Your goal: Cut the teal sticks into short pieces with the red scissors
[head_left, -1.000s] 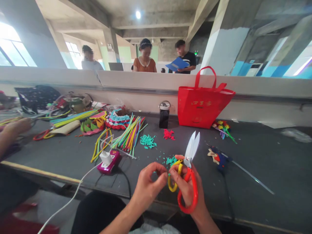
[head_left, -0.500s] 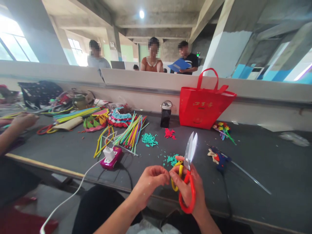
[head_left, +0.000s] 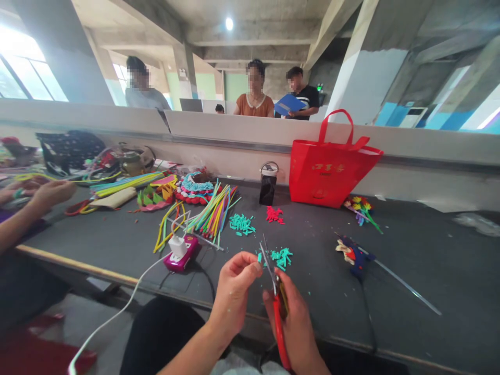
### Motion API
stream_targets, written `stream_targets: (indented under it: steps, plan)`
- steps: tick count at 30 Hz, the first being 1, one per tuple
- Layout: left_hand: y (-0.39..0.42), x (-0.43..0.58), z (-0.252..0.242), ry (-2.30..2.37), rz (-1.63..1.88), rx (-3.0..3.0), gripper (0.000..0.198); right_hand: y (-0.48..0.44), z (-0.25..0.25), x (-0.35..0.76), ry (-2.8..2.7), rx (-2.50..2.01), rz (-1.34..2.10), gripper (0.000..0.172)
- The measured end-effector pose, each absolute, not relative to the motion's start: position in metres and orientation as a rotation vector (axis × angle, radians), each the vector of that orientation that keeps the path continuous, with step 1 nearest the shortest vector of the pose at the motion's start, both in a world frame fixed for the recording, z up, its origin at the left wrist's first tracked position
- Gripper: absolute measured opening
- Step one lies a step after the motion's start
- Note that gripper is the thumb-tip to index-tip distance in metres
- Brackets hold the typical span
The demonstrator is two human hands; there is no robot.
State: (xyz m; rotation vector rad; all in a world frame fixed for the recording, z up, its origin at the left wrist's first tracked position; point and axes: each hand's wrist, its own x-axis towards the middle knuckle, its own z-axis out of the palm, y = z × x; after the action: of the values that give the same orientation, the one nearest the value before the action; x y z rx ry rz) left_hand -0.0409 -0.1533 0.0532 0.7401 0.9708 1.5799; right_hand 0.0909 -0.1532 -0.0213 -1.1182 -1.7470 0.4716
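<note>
My left hand [head_left: 238, 286] pinches a small teal piece [head_left: 259, 258] between thumb and fingertips, just left of the scissor blades. My right hand [head_left: 292, 317] is closed around a pair of scissors [head_left: 277, 312] with red and yellow handles. The blades point away from me and stand slightly apart, close to the teal piece. Right behind the blades lies a loose heap of teal cut pieces [head_left: 283, 257]. Farther back are a second teal heap [head_left: 242, 224] and a small pile of red pieces [head_left: 275, 214].
A bundle of coloured fuzzy stems [head_left: 214, 211] lies left of the heaps, near a purple power strip [head_left: 182, 255]. Behind stand a black bottle [head_left: 267, 188] and a red bag [head_left: 332, 174]. A glue gun [head_left: 357, 260] rests at right. Another person's hand [head_left: 54, 194] works at far left.
The scissors have swung from pointing up in my right hand to a working grip, their blades beside the left fingertips. The teal piece now shows in my left hand.
</note>
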Motion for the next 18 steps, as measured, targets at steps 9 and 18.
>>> stream_targets:
  steps: [9,18]
  plan:
    - [-0.1572,-0.0321,0.0516,0.943,1.558,0.704,0.016,-0.1578,-0.0180,0.0892,-1.805,-1.092,0.220,0.039]
    - [-0.1564,-0.0297,0.0482,0.946,1.531,0.688,0.018,-0.1574,-0.0181,0.0886,-1.794,-1.099,0.116,0.035]
